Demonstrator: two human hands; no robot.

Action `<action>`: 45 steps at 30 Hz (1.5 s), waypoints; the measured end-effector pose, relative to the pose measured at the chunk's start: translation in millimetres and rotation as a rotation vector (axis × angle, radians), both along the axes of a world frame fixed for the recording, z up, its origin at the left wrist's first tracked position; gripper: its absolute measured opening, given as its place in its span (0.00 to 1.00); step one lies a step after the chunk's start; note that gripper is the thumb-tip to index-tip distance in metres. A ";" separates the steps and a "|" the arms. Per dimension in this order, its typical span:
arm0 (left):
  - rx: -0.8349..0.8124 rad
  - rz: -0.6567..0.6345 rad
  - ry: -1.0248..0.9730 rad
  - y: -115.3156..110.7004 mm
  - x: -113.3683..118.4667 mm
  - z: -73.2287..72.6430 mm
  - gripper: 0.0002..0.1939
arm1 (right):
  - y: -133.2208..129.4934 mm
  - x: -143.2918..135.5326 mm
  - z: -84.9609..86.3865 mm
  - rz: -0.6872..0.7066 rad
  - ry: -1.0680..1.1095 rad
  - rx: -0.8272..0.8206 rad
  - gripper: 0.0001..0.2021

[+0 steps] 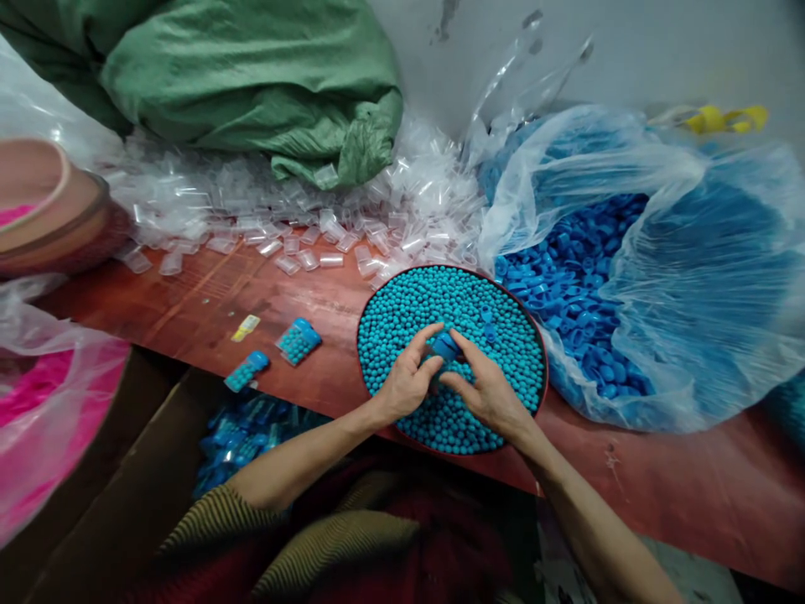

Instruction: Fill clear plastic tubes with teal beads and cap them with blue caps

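Observation:
A round tub (544, 369) full of small teal balls (402, 310) sits on the reddish table. Over its middle, my left hand (412, 377) and my right hand (487, 386) meet around a small container with a blue cap (445, 346), fingers and thumbs of both closed on it. The container's body is mostly hidden by the fingers. Two loose blue caps (488, 323) lie on the balls. Left of the tub, two capped clear containers with teal balls (298, 341) (246, 372) lie on the table.
Clear plastic tubes (415, 201) are heaped behind the tub, partly under green cloth (251, 75). A plastic bag (710, 277) of blue caps (572, 294) stands right. A pink bowl (56, 210) is at far left. Filled containers (245, 436) lie below the table edge, beside a pink-filled bag (56, 403).

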State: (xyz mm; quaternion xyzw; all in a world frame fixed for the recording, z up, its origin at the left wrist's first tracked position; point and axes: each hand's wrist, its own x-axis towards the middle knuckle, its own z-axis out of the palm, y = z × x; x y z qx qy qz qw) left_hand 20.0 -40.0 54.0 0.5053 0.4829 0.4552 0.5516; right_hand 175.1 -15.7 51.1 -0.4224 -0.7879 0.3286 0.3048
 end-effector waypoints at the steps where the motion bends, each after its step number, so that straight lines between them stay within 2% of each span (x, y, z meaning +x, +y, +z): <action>1: 0.039 0.021 0.017 0.4 0.8 1.0 0.25 | -2.8 -2.4 -1.3 0.027 -0.054 0.071 0.35; 3: 0.099 0.028 0.042 1.3 1.2 1.9 0.25 | -5.6 -5.9 -3.7 0.036 -0.144 0.185 0.46; 4: 0.110 0.017 0.043 1.5 1.1 1.8 0.25 | -6.1 -7.0 -4.7 0.030 -0.183 0.222 0.48; 7: 0.088 -0.014 -0.017 -0.1 1.9 0.5 0.23 | -6.7 -9.4 -6.6 0.008 -0.257 0.272 0.44; 11: 0.011 0.007 -0.121 -4.7 8.1 2.3 0.17 | -8.5 -11.1 -7.1 -0.017 -0.216 0.407 0.38; 14: -0.038 0.022 -0.151 -6.5 13.0 8.3 0.13 | -9.5 -11.0 -7.7 -0.038 -0.145 0.489 0.36; 19: -0.075 0.024 -0.104 -5.4 14.4 12.7 0.09 | -12.9 -14.1 -14.7 -0.088 -0.129 0.508 0.37; 21: -0.052 0.003 -0.008 -3.3 11.9 9.8 0.09 | -16.8 -18.7 -16.7 -0.132 -0.170 0.472 0.39; 23: 0.005 -0.019 0.120 -0.7 5.9 6.1 0.09 | -21.0 -23.6 -14.3 -0.118 -0.246 0.389 0.39; 26: 0.083 -0.034 0.254 1.4 -15.9 4.6 0.10 | -20.2 -23.9 -3.0 0.061 -0.371 0.260 0.39; 28: 0.074 -0.055 0.330 -0.5 -42.0 7.8 0.12 | -9.6 -15.1 5.2 0.101 -0.410 0.217 0.35; 29: 0.051 -0.056 0.395 -2.7 -57.9 10.5 0.14 | -0.6 -8.1 8.0 0.053 -0.423 0.204 0.31; 31: 0.027 0.021 0.618 -8.5 -91.5 16.6 0.16 | 23.2 8.5 10.2 -0.153 -0.459 0.172 0.23; 33: -0.002 0.116 0.960 -14.3 -119.2 22.2 0.18 | 49.9 23.5 7.8 -0.350 -0.566 0.125 0.21; 35: -0.017 0.253 1.292 -17.1 -131.8 25.3 0.20 | 73.3 32.4 2.6 -0.423 -0.686 0.107 0.22; 37: 0.005 0.352 1.463 -14.1 -125.2 24.9 0.19 | 89.7 34.2 -3.5 -0.433 -0.786 0.082 0.23; 39: 0.062 0.331 1.434 -3.7 -102.7 20.8 0.17 | 99.2 32.1 -8.8 -0.420 -0.856 0.052 0.22; 42: 0.169 0.098 1.230 22.8 -58.2 10.0 0.16 | 105.0 30.3 -13.5 -0.388 -0.913 0.027 0.19; 45: 0.198 -0.032 1.171 48.5 -24.5 -1.7 0.17 | 105.0 32.5 -14.5 -0.316 -0.862 0.058 0.16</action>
